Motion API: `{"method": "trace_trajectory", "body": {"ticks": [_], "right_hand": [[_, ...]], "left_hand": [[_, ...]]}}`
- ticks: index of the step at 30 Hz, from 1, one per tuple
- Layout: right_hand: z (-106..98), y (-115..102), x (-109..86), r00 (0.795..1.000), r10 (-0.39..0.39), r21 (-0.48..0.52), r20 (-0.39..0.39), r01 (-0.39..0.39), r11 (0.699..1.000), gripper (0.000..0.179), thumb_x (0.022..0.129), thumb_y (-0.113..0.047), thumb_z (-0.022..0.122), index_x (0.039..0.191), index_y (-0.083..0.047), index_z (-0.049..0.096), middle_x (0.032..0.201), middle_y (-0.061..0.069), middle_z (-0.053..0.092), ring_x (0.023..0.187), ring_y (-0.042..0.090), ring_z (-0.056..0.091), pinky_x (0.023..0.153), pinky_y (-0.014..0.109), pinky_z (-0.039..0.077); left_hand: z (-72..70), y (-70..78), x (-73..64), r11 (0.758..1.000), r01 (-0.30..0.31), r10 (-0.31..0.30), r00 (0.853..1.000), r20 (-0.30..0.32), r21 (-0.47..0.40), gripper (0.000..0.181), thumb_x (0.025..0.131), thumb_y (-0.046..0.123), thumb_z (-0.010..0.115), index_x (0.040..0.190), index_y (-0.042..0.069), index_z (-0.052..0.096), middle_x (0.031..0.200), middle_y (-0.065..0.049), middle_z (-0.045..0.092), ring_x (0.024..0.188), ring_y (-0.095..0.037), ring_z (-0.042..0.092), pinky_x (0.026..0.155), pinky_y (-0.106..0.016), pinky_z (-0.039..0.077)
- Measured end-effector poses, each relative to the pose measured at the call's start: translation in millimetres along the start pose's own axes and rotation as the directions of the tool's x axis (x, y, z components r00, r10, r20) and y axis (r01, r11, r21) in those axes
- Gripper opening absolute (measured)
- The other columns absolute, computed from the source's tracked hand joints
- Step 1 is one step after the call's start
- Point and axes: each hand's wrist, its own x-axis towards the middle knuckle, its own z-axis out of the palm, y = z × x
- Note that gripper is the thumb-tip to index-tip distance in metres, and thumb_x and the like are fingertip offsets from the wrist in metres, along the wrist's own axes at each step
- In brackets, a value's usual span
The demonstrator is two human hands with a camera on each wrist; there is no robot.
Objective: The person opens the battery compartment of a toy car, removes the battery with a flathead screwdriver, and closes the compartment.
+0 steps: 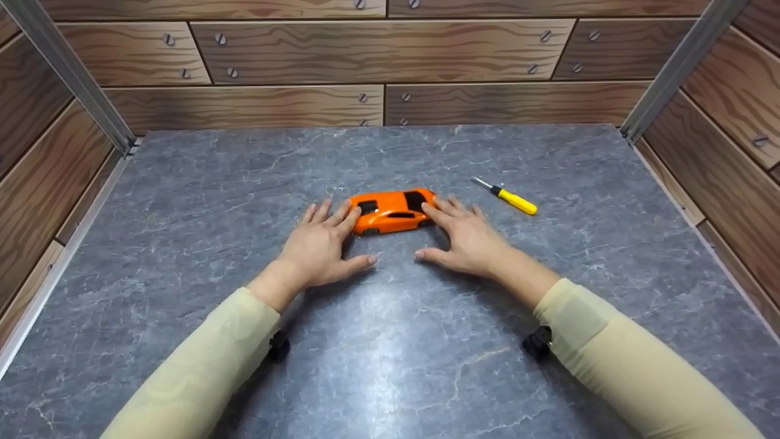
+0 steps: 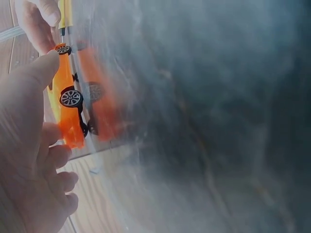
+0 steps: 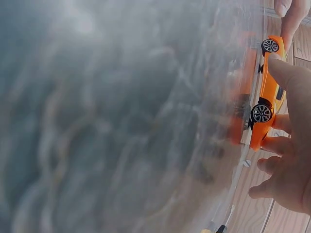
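Note:
An orange toy sports car with dark windows stands on its wheels between the two hands. My left hand lies with spread, straight fingers at the car's rear end, its index and middle fingertips against it. At the front end, the fingers of my right hand are spread too, the index fingertip near the windshield. Both thumbs point inward over the tabletop, apart from each other. The left wrist view shows the car's side and spoked wheels low over the surface; in the right wrist view the car sits beside the thumb.
A screwdriver with a yellow handle and a metal shaft lies right of the car, beyond the right hand. The grey marbled tabletop is bounded by wood-patterned walls at the back and sides, with metal posts in the corners.

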Motion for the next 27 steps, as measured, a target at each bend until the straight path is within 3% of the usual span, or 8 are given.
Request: {"method": "trace_trajectory", "body": {"ticks": [9, 27], "right_hand": [[-0.1, -2.7, -9.4, 1.000, 0.016, -0.025, 0.000, -0.016, 1.000, 0.100, 0.093, -0.073, 0.064, 0.170, -0.021, 0.027, 0.176, 0.010, 0.017, 0.161, 0.041, 0.013, 0.124, 0.072, 0.010], [2.5, -5.5, -13.0, 0.999, 0.030, -0.024, 0.015, -0.030, 0.999, 0.100, 0.093, -0.074, 0.064, 0.170, -0.022, 0.026, 0.176, 0.009, 0.016, 0.161, 0.042, 0.013, 0.123, 0.072, 0.011]], "left_hand": [[0.6, 2.7, -5.5, 0.999, -0.031, 0.030, 0.999, -0.037, -0.011, 0.102, 0.096, 0.080, 0.050, 0.169, 0.013, 0.026, 0.173, -0.013, 0.023, 0.159, -0.044, 0.017, 0.129, -0.058, 0.009], [3.0, 2.3, -10.2, 0.999, -0.038, 0.038, 0.999, -0.034, -0.018, 0.101, 0.096, 0.080, 0.051, 0.168, 0.013, 0.027, 0.172, -0.013, 0.023, 0.159, -0.044, 0.017, 0.129, -0.059, 0.010]]}}
